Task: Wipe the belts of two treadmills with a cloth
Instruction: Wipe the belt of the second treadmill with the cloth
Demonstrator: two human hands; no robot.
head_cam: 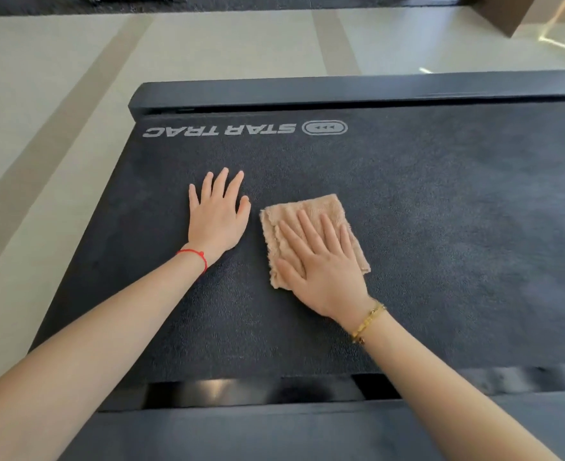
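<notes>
A black textured treadmill belt (440,201) fills most of the head view, with white "STAR TRAC" lettering (219,130) printed near its far left end. A folded beige cloth (311,211) lies flat on the belt near the middle. My right hand (324,264) presses flat on the cloth, fingers spread, covering its lower half. My left hand (217,214) rests palm down on the bare belt just left of the cloth, fingers apart, holding nothing. Only this one treadmill is visible.
A dark side rail (341,89) borders the belt on the far side, and another dark rail (274,430) runs along the near side. Pale striped floor (58,94) lies beyond and to the left. A brown object (504,11) stands at the top right.
</notes>
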